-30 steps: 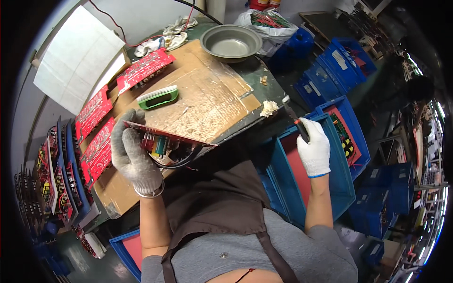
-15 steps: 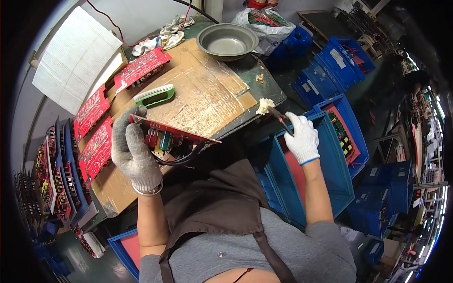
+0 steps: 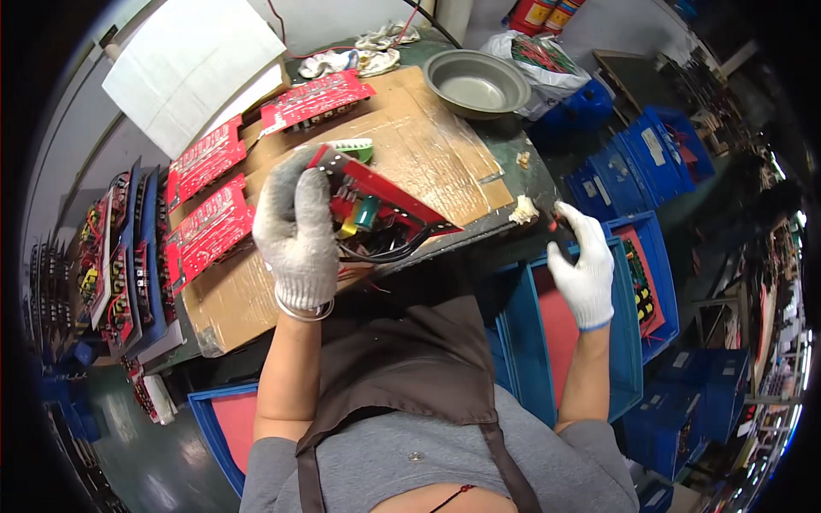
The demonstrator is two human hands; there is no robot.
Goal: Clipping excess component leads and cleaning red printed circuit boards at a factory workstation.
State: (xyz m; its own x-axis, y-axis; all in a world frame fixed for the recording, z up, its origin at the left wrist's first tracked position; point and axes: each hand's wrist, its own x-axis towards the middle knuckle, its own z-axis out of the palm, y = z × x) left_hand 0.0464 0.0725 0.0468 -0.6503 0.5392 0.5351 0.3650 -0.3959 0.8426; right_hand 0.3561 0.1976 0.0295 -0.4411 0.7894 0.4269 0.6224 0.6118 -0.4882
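Note:
My left hand (image 3: 299,227), in a white knit glove greyed at the fingers, grips a red circuit board (image 3: 385,190) by its left end. The board is tilted above the front of the work table, its component side partly toward me; a green cylindrical part, a yellow part and black cables show. At the table's right corner my right hand (image 3: 586,269), also gloved, is curled around the dark, red-marked handle of a small brush (image 3: 524,209). The brush's pale, clumped tip points left, apart from the board. The handle is partly hidden by the fingers.
Several red boards (image 3: 209,227) lie on the cardboard-covered table (image 3: 428,128). A green scrubbing brush (image 3: 355,150) is half hidden behind the held board. A metal basin (image 3: 476,81) stands at the back right. Blue crates (image 3: 633,342) flank me at right; upright boards (image 3: 128,248) stand at left.
The view has shifted, so the table sits further right. The held board is now tilted more steeply, hiding part of the scrubbing brush. My right hand's thumb and forefinger look wider apart around the small brush.

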